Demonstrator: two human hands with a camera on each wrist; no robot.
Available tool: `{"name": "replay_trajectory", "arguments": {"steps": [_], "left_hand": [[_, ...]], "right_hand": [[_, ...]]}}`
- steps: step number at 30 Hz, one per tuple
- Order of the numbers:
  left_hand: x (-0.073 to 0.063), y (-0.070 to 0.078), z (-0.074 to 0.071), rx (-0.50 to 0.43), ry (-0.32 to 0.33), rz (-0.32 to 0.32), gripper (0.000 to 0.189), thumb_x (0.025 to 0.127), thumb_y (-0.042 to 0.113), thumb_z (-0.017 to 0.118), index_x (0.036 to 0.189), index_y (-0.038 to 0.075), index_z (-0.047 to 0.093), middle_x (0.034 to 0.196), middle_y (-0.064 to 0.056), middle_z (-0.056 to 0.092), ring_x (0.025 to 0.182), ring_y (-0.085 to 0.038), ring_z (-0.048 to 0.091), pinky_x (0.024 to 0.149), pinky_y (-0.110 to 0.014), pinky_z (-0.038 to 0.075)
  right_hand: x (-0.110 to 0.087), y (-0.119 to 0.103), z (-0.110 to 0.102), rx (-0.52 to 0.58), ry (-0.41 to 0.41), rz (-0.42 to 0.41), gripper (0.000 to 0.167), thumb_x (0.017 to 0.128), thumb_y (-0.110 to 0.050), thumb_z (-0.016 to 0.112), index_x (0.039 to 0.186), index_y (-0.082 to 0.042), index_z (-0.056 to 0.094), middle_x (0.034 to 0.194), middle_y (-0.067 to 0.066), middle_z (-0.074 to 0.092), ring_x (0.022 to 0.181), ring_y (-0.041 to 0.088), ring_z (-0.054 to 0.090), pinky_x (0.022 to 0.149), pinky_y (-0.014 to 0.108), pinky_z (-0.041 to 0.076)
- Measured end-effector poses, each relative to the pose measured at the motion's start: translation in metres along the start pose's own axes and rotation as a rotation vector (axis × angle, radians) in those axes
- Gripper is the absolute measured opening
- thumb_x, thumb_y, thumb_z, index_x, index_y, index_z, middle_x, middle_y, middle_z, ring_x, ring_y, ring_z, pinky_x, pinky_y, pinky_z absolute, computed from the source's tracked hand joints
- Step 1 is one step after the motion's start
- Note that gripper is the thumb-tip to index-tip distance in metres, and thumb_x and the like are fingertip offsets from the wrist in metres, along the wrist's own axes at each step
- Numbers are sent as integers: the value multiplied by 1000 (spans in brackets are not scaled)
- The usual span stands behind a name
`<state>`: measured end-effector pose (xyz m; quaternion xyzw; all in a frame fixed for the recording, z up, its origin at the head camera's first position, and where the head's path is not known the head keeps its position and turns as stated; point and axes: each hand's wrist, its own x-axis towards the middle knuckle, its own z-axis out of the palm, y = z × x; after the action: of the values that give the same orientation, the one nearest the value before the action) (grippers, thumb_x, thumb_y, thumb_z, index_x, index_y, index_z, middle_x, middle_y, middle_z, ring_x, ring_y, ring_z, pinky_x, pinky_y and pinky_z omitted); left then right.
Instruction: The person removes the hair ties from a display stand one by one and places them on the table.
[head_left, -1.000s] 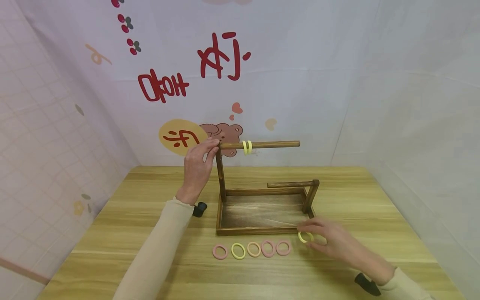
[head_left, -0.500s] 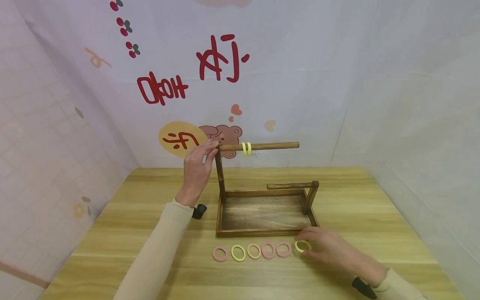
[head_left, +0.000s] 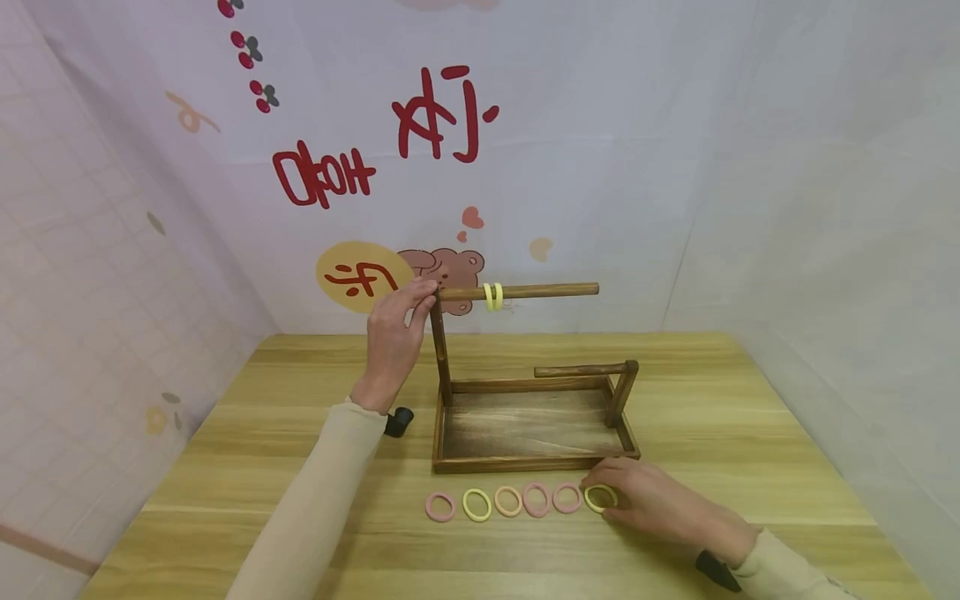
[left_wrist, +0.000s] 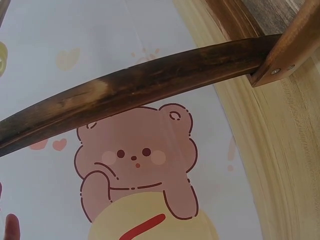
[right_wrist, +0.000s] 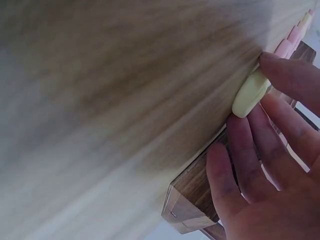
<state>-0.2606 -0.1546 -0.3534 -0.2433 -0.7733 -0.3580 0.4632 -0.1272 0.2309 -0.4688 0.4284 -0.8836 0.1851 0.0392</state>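
My left hand [head_left: 393, 333] grips the top corner of the wooden stand [head_left: 440, 354], where its tall post meets the long upper bar. Two yellow hair ties [head_left: 489, 297] hang on that bar. On the table before the stand, my right hand [head_left: 652, 497] pinches another yellow hair tie [right_wrist: 248, 97] between thumb and fingers, at the right end of a row. To its left lie a pink hair tie [head_left: 556, 499], a second pink one [head_left: 527, 502], an orange one [head_left: 498, 502], a yellow one [head_left: 467, 510] and a pink one [head_left: 428, 507]. The left wrist view shows the dark post [left_wrist: 150, 82] close up.
The stand's base is a shallow tray [head_left: 525, 421]. A shorter bar [head_left: 577, 370] points left from the low post [head_left: 622, 396] on its right side. Behind the wooden table [head_left: 300, 400] hangs a printed cloth [head_left: 600, 150] with a bear drawing.
My right hand has moved left and toward me with the yellow hair tie, bringing it down beside the nearest pink one. My left hand stays on the stand.
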Motion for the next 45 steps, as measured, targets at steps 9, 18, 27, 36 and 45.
{"name": "replay_trajectory", "arguments": {"steps": [9, 18, 27, 36, 45], "left_hand": [[0, -8, -2, 8, 16, -6, 22, 95, 7, 73, 116, 0, 76, 116, -15, 76, 114, -33, 71, 98, -53, 54], [-2, -9, -2, 6, 29, 9, 22, 94, 7, 74, 116, 1, 77, 116, -14, 76, 112, -33, 71, 96, -54, 54], [-4, -5, 3, 7, -5, 17, 23, 97, 8, 72, 118, 1, 76, 118, -14, 75, 114, -31, 71, 98, -51, 54], [-4, -2, 6, 7, -11, 17, 23, 97, 9, 72, 119, 1, 76, 119, -12, 75, 118, -30, 69, 101, -50, 53], [-3, -1, 3, 9, 5, 2, 23, 96, 9, 73, 118, 1, 76, 119, -13, 75, 116, -31, 70, 100, -52, 53]], "right_hand": [[3, 0, -1, -11, 19, 47, 46, 78, -16, 88, 121, -17, 72, 120, -5, 68, 110, 18, 66, 94, 42, 57], [16, -10, -43, 44, 165, 55, 42, 85, -10, 85, 125, -15, 72, 123, -4, 71, 112, 23, 68, 91, 39, 59], [63, -19, -87, 61, 463, -115, 47, 80, 6, 84, 121, -14, 74, 115, 0, 76, 88, 7, 68, 75, 13, 50], [124, -26, -103, 98, 641, -202, 32, 102, -32, 68, 120, -8, 76, 118, 7, 76, 111, 28, 71, 105, 21, 47], [169, -21, -109, 138, 695, -165, 41, 84, 0, 84, 123, -9, 75, 123, 5, 74, 118, 23, 68, 104, 28, 49]]}}
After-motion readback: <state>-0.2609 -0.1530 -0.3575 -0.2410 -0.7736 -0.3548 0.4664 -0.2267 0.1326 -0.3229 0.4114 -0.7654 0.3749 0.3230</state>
